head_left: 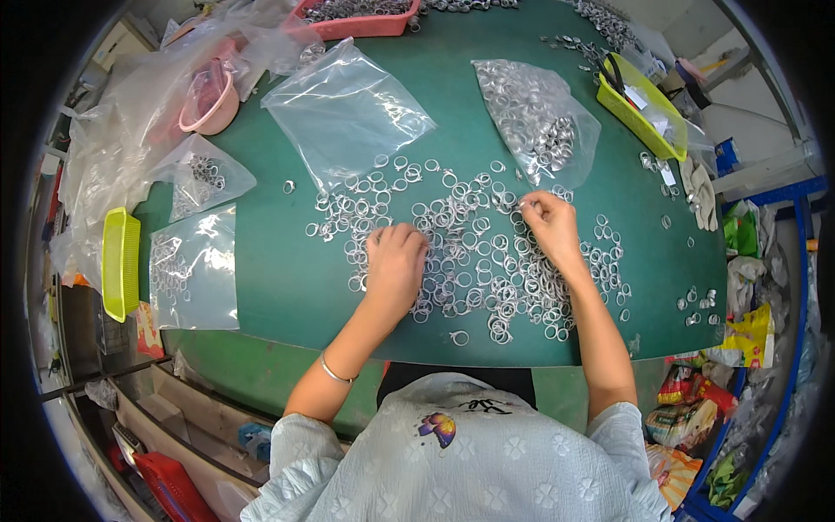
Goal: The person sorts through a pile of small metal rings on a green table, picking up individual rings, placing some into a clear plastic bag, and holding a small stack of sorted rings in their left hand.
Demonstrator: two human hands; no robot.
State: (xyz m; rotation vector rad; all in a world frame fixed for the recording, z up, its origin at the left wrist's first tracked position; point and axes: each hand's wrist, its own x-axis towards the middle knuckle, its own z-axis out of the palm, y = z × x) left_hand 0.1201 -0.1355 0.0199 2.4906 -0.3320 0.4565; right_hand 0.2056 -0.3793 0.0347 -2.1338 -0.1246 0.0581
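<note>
A wide spread of loose silver metal rings (463,279) covers the middle of the green table. At its left part, my left hand (397,263) rests with its fingers curled down among the rings; what they hold, if anything, is hidden. My right hand (554,228) is at the upper right of the spread, thumb and fingers pinched together. Whatever is in that pinch is too small to make out. Just beyond my right hand lies a clear plastic bag (522,91) with many rings inside. A flat clear bag (344,109) lies beyond my left hand.
To the left are smaller bags of metal pieces, among them a flat bag (209,270), plus a yellow basket (120,261) and a pink bowl (211,109). A pink tray (361,28) of parts stands at the back, a yellow-green basket (639,113) at the right.
</note>
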